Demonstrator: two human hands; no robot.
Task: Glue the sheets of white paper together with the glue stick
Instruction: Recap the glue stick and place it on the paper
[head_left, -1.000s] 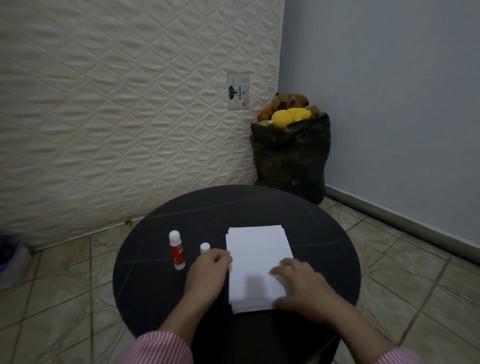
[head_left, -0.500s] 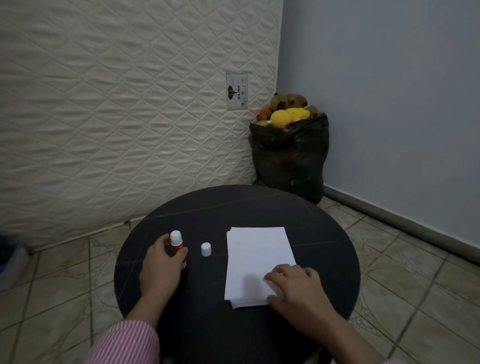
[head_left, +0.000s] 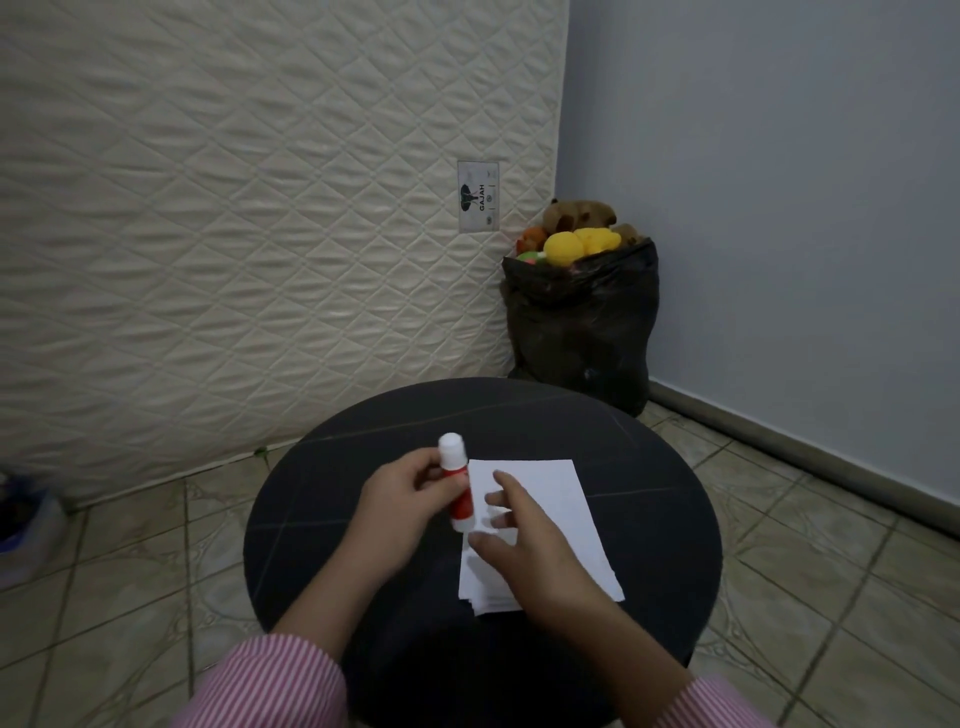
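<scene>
A stack of white paper sheets (head_left: 569, 506) lies on the round black table (head_left: 660, 499), right of its middle. My left hand (head_left: 395, 512) grips a red-and-white glue stick (head_left: 460, 499) around its middle and holds it upright above the table, at the stack's left edge. Its white end points up. My right hand (head_left: 527, 553) hovers over the near left part of the stack with fingers spread, its fingertips close to the stick's lower end. The small white cap seen earlier on the table is hidden.
A quilted mattress (head_left: 260, 208) leans against the wall behind the table. A black bag (head_left: 582, 322) full of soft toys stands in the corner at the back right. Tiled floor surrounds the table, with a blue object (head_left: 21, 514) at the far left.
My left hand has lifted the glue stick off the table and brought it right to the stack's edge. My right hand has come off the paper and moved toward the stick.
</scene>
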